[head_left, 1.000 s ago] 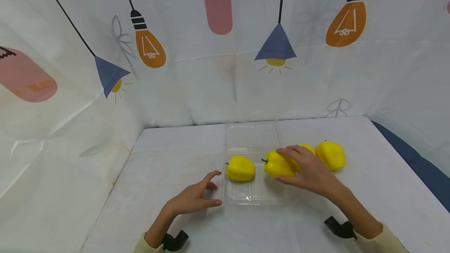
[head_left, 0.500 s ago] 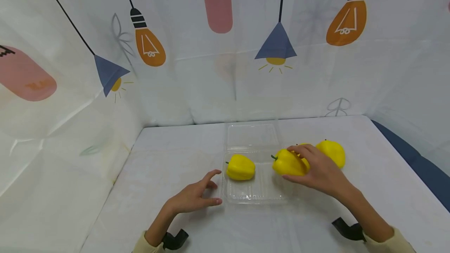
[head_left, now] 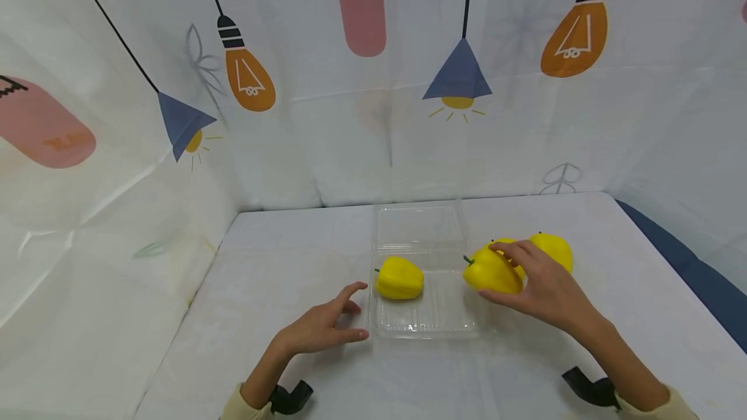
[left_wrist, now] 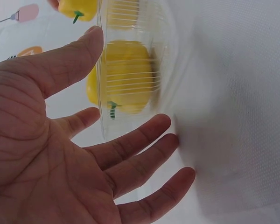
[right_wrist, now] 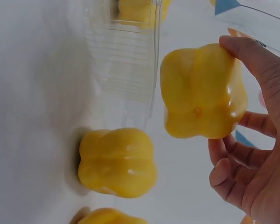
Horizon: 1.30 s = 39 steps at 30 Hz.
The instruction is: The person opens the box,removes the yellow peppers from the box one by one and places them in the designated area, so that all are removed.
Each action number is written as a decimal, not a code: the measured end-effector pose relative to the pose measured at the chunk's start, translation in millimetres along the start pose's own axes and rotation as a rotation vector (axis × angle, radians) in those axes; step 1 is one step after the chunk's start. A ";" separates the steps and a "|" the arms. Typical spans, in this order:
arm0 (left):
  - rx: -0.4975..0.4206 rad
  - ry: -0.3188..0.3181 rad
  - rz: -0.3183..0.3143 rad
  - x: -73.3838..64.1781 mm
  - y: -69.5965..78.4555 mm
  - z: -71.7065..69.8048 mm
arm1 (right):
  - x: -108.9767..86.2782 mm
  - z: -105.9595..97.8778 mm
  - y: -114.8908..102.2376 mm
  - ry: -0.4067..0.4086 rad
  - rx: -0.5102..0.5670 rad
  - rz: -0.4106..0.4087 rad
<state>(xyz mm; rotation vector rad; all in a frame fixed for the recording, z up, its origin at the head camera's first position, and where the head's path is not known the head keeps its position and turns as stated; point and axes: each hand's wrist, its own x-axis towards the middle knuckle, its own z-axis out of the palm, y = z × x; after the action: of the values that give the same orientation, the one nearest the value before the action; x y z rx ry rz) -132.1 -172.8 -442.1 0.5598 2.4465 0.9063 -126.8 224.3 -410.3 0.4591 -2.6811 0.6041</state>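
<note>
Between thumb and fingers my right hand (head_left: 545, 290) holds a yellow bell pepper (head_left: 493, 271) with a green stem, raised over the right edge of a clear plastic clamshell box (head_left: 440, 316). In the right wrist view this held pepper (right_wrist: 203, 93) is above the table, apart from the box wall. Another yellow pepper (head_left: 399, 279) lies in the left part of the box, also visible through its side in the left wrist view. Beside the box's left edge, my left hand (head_left: 321, 328) has its fingers spread and holds nothing; in the left wrist view its thumb is at the rim.
Two more yellow peppers stand on the table to the right of the box, a nearer pepper (right_wrist: 116, 162) and a farther pepper (head_left: 554, 250). The box's lid (head_left: 418, 225) lies folded back toward the patterned curtain (head_left: 362, 128). White cloth covers the table (head_left: 292, 245).
My right hand has moved to the right with the pepper, from over the box's inside to its right edge. The left hand and the pepper in the box have stayed put.
</note>
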 end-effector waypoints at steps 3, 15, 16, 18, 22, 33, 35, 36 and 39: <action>0.004 0.001 0.002 0.0 0.3 -0.3 | -1.6 -1.1 2.1 0.001 -0.006 0.009; -0.005 -0.003 -0.004 -0.1 0.3 -0.4 | -9.3 -6.5 11.0 -0.010 -0.033 0.040; -0.005 -0.003 -0.004 -0.2 0.4 -0.4 | -9.8 -7.1 11.4 -0.012 -0.035 0.043; -0.005 -0.004 -0.004 -0.4 0.7 -0.6 | -10.4 -8.2 12.1 -0.017 -0.040 0.050; -0.007 -0.007 -0.003 -0.9 1.4 -0.9 | -11.4 -10.5 12.6 -0.044 -0.038 0.074; -0.003 -0.007 0.000 -0.9 1.3 -1.2 | -15.9 -17.0 14.2 -0.096 -0.059 0.147; -0.003 -0.007 -0.001 -1.0 1.3 -1.3 | -16.9 -16.7 15.7 -0.100 -0.063 0.152; -0.003 -0.007 -0.001 -1.1 1.3 -1.3 | -17.5 -16.4 16.3 -0.105 -0.064 0.156; 0.002 -0.006 0.002 -1.1 1.3 -1.3 | -19.3 -16.2 17.0 -0.115 -0.067 0.172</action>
<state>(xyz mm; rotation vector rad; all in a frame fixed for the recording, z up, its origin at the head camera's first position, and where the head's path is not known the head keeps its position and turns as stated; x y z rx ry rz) -131.6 -173.1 -440.0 0.5650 2.4425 0.9021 -112.0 250.8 -410.2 0.2539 -2.8617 0.5474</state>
